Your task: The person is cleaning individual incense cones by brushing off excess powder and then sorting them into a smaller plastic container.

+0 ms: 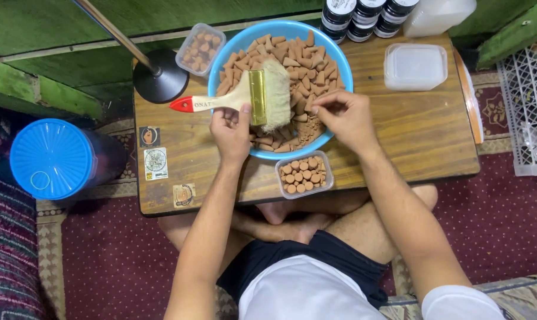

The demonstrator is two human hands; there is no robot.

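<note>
In the head view, a blue bowl (239,44) full of brown cone-shaped pieces (304,65) is seen on a low wooden table (422,130). A flat paint brush (245,98) with a red-tipped handle is laid across the bowl, its bristles over the cones. The left hand (232,131) is placed at the near rim of the bowl, with its fingers closed around the handle just beside the metal band. The right hand (346,118) is held over the near right part of the bowl, its fingertips pinched together on what seems to be one cone; the piece itself is mostly hidden.

The brushing is judged best done with light strokes, each cone being kept over the bowl so that dust falls inside.

Just in front of the bowl a small clear container (304,174) of upright cones is set, near the table edge, so little room is left there. Left of the bowl, a second filled container (200,48) and a black lamp base (160,80) are close. To the right of the bowl, bare table is open as far as an empty lidded box (415,66) and dark jars (363,18) behind.
</note>
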